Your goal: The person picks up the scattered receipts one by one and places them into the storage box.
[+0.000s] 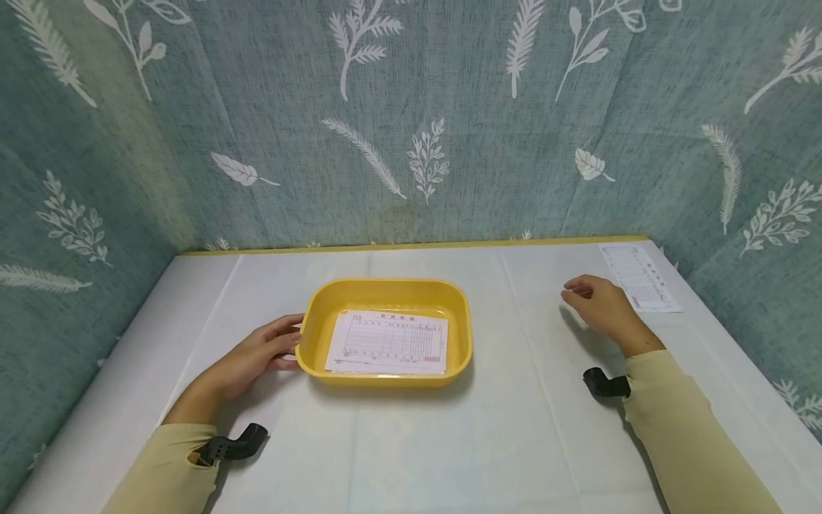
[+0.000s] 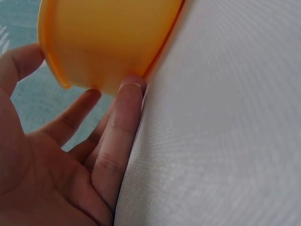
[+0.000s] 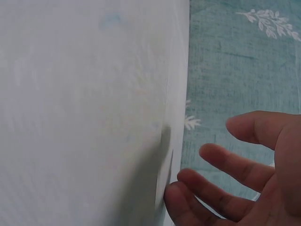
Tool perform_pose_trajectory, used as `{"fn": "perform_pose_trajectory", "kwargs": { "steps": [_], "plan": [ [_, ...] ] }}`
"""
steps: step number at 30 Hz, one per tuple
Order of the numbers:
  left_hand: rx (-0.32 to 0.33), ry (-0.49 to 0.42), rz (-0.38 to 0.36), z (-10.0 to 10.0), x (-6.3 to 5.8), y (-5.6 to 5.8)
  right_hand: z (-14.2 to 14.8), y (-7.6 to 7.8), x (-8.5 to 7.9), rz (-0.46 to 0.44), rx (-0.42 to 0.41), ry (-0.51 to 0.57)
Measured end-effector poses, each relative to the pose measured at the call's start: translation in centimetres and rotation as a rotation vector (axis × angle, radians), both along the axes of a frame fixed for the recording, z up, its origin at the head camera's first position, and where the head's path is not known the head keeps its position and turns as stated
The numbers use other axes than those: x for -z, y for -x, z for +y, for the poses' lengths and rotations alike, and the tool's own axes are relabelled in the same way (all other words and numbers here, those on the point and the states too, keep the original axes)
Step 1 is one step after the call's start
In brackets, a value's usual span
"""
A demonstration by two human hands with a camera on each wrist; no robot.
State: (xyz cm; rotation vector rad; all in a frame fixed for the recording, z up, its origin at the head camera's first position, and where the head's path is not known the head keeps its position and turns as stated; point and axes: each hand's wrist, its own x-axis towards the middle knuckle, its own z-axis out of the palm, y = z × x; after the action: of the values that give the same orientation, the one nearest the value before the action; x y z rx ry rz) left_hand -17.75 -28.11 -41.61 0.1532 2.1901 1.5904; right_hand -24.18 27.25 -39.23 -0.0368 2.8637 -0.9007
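A yellow plastic tray (image 1: pixel 385 287) stands on the table, holding a small stack of printed paper forms (image 1: pixel 392 343). At its left end is my left hand (image 1: pixel 260 353), fingers spread and fingertips against the outer wall. In the left wrist view the fingers of my left hand (image 2: pixel 70 155) touch the tray (image 2: pixel 113 42) without wrapping round it. My right hand (image 1: pixel 600 307) hovers over the table's right side with fingers loosely bent and nothing held. Beside it lies another printed form (image 1: pixel 641 277). The right wrist view shows my right hand (image 3: pixel 240 174) with thumb and fingers apart.
A white cloth (image 1: pixel 417 450) covers the table. Teal fabric walls (image 1: pixel 411 143) with white leaf prints rise at the back and both sides. A yellow strip (image 1: pixel 411 245) runs along the back edge. Each wrist carries a black camera mount (image 1: pixel 234 444).
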Motion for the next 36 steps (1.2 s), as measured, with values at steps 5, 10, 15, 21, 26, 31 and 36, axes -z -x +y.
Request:
{"fn": "perform_pose_trajectory", "kwargs": {
  "steps": [5,10,15,21,26,31,36],
  "plan": [
    [-0.006,0.015,0.000,0.2,0.1,0.0,0.6,-0.1,0.0,-0.007,0.020,-0.001],
    [-0.013,0.021,-0.002,0.1,0.0,0.0,1.0,-0.1,-0.1,-0.008,0.033,0.005],
    [-0.016,0.026,-0.008,-0.1,-0.1,-0.3,1.2,-0.2,-0.5,0.016,0.068,0.015],
    [-0.007,0.015,-0.003,0.0,-0.1,0.0,1.9,-0.6,-0.6,0.055,0.152,0.043],
    [-0.009,0.030,-0.001,0.0,-0.1,0.3,3.5,-1.1,-0.6,0.089,0.195,0.029],
    [-0.003,0.019,0.013,0.0,-0.2,0.4,5.5,-1.3,-0.9,0.119,0.223,-0.029],
    [-0.001,-0.012,0.010,-0.1,0.3,0.1,7.1,-1.2,-0.9,0.114,0.222,-0.073]
  ]
}}
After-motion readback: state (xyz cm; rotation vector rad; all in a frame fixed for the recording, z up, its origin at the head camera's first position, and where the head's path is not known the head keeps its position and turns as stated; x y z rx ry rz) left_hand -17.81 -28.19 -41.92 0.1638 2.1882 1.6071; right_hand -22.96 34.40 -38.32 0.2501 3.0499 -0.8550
